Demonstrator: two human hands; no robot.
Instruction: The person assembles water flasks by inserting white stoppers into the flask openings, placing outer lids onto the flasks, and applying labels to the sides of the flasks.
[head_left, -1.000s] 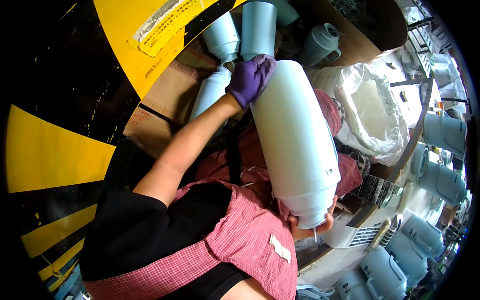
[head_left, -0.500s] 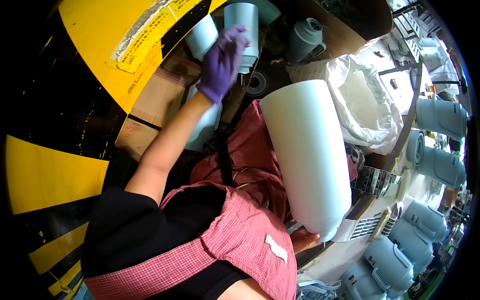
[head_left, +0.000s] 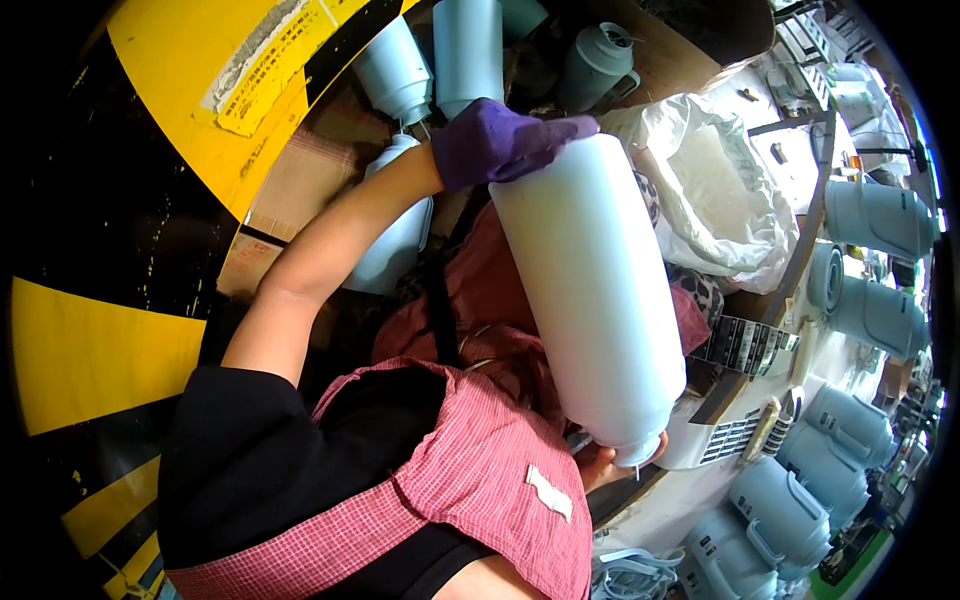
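A long pale blue thermos body (head_left: 590, 300) lies slanted across my lap, its wide end up and its narrow neck down toward the right. My left hand (head_left: 500, 145), in a purple glove, rests over the wide end, closed against its rim; its fingertips are partly blurred. Bare and mostly hidden behind the neck, my right hand (head_left: 605, 465) curls its fingers around that lower end. A thin pin sticks out below the neck. Red checked apron cloth (head_left: 490, 470) lies under and beside the thermos body.
More pale blue thermos bodies (head_left: 470, 50) stand beyond my left hand, near cardboard (head_left: 300, 190). A thermos with a handle (head_left: 600, 65) sits at the back. A white plastic bag (head_left: 710, 190) lies beside a bench bearing several finished-looking thermoses (head_left: 780, 510). A yellow-black striped surface (head_left: 100, 370) curves along the left.
My left hand has come down and right from the standing thermos bodies onto the wide end of the held one. The held thermos body has shifted slightly left.
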